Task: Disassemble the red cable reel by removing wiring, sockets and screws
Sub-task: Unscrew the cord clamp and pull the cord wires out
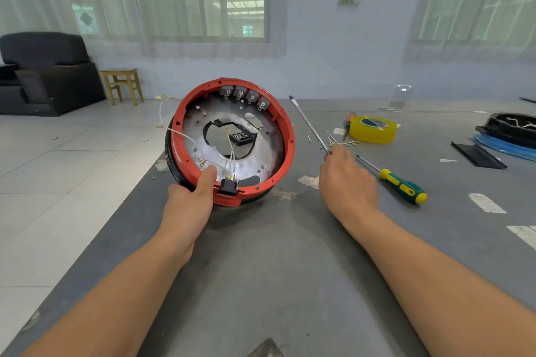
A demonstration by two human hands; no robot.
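- Red cable reel [232, 142] stands tilted on the grey tabletop [275, 269], open face showing a metal plate, four grey sockets [245, 95] and white wires [232, 153].
- Left hand [191, 197] grips its lower rim.
- Right hand [346, 180] pinches a long screwdriver [309, 124].

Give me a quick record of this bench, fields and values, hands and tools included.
reel: red reel tilted up on the grey table, open side to the camera
left hand: left hand grips the reel's near rim, thumb inside
right hand: right hand holds a thin screwdriver, tip raised
sockets: four grey sockets on the far inner rim
wiring: white wires run to a black plug
spare tools: green-yellow screwdriver, yellow tape
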